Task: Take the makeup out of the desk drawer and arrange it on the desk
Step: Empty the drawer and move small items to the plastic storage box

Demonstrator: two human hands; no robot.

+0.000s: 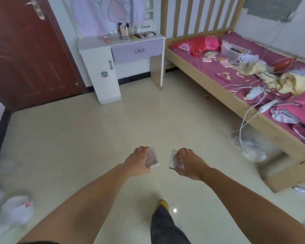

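Observation:
I stand in the middle of the room, well away from the white desk (93, 44) at the far wall. Its lilac drawer (137, 50) is shut. Several makeup items (130, 35) stand on the desk top, near its back right. My left hand (136, 162) is closed around a flat pinkish makeup palette (152, 159). A flat silver-edged compact case (173, 160) is gripped by my right hand (190, 163). Both hands are held out low in front of me over the floor.
A wooden bed (201, 80) with a pink sheet, loose clothes, cables and a clear box runs along the right. A brown door (25, 50) is at the left. White plastic bags (16, 210) lie at the lower left, another bag (252, 147) beside the bed.

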